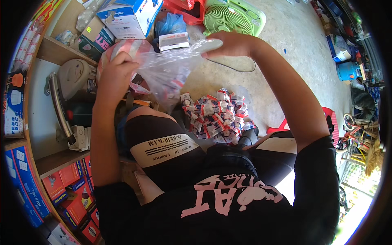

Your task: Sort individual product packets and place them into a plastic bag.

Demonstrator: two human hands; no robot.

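Note:
My left hand (115, 78) pinches one side of the mouth of a clear plastic bag (167, 65). My right hand (232, 45) grips the other side, thumb and fingers around the gathered film. The bag is stretched between them and sags in the middle. Through its film I see a few small red, white and blue packets (176, 84) in the lower part. Below and to the right, a heap of similar sealed packets (217, 116) lies on the concrete floor between my feet. What each packet holds is too small to tell.
A green box fan (231, 18) stands beyond my right hand, with a dark cable (235, 69) looping on the floor. Cardboard boxes (128, 23) and a striped plastic bag (107, 53) crowd the far left. Wooden shelves (58, 165) line my left; a red plastic chair (330, 122) is at right.

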